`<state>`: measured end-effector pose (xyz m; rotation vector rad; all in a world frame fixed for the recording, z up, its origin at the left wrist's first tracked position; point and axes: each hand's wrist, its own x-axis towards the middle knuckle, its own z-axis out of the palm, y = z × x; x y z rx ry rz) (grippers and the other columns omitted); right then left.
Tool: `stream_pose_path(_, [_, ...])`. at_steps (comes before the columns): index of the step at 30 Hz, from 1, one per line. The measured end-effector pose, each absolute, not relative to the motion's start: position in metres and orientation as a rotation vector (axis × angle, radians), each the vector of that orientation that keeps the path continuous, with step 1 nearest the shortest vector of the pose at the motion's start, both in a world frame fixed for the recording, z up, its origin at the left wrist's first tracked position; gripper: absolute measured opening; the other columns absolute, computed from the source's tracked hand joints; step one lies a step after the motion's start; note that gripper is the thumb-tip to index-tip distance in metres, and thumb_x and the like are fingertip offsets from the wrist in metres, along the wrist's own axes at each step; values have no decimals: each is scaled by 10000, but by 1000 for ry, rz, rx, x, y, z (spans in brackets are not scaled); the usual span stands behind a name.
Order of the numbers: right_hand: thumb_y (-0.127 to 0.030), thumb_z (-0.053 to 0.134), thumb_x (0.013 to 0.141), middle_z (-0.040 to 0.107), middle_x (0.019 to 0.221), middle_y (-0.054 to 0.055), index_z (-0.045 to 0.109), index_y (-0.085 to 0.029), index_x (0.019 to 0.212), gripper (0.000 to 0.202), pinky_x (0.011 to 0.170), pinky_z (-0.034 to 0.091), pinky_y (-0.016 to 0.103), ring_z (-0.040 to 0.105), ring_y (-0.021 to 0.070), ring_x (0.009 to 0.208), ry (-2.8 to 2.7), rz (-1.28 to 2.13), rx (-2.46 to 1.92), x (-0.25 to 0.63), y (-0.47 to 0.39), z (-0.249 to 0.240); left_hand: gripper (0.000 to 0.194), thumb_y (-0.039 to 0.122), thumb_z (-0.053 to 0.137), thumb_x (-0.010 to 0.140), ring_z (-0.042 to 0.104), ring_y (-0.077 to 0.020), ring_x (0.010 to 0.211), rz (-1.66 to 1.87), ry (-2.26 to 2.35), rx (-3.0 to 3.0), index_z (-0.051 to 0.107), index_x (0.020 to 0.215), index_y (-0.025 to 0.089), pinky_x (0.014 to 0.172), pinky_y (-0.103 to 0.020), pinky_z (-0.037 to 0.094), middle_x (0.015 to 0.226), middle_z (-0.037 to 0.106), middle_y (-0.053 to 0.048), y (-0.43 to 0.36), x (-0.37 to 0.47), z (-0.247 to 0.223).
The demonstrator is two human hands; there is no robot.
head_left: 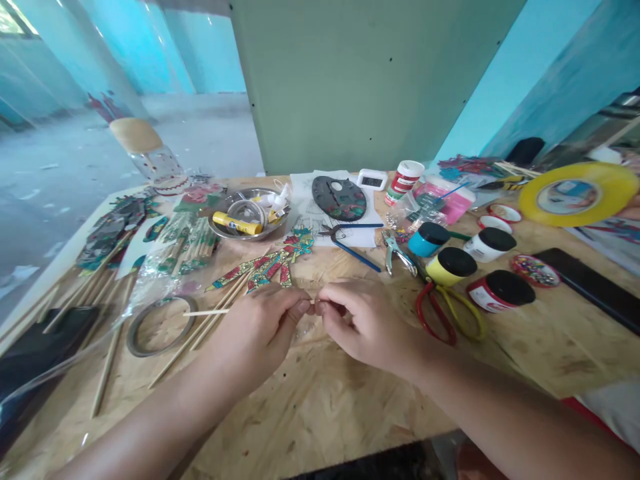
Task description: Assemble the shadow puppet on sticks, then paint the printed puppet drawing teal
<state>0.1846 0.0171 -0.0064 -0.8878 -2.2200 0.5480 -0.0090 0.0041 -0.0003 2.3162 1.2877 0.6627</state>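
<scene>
My left hand [267, 323] is closed around a thin wooden stick [206, 312]; the stick's pale end juts out to the left of the hand. My right hand [357, 320] pinches at the stick's other end, fingertips nearly meeting those of the left. What lies between the right fingers is small and mostly hidden. Just beyond the hands are painted, patterned cut-out pieces [270, 267] with sticks. Blue-handled pliers [350, 243] and a silver hole punch [399, 255] lie farther back.
Scissors [435, 313] and paint jars [500, 291] stand to the right, near a large yellow tape roll [575, 193]. A metal bowl [217, 230] holds glue and tape. Left are a grey tape ring [134, 337], bundled sticks [187, 243] and a bottle [155, 163].
</scene>
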Motion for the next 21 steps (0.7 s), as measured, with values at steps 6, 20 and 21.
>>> stream_pose_path(6, [-114, 468, 848, 490, 612, -30, 515, -171, 680, 183, 591, 295, 256, 459, 108, 604, -2222, 514, -895, 184, 17, -12, 213, 216, 426, 973, 636, -134, 774, 679, 1288, 2351, 631, 915, 209, 677, -262, 443, 817, 689, 5, 3, -9, -3])
stream_pose_path(20, [-229, 492, 703, 370, 444, -68, 463, -205, 488, 218, 488, 457, 246, 302, 80, 427, -1191, 1846, -1059, 166, 19, -29, 154, 82, 569, 822, 577, -248, 737, 527, 1277, 3141, 650, 933, 151, 627, -403, 469, 807, 663, -60, -9, -5, -7])
stream_pose_path(21, [-231, 501, 689, 353, 430, -75, 462, -208, 483, 211, 479, 473, 253, 285, 78, 416, -1133, 1887, -1050, 165, 20, -30, 147, 92, 579, 822, 572, -249, 738, 513, 1271, 3155, 650, 937, 150, 626, -404, 469, 807, 661, -59, -8, -5, -6])
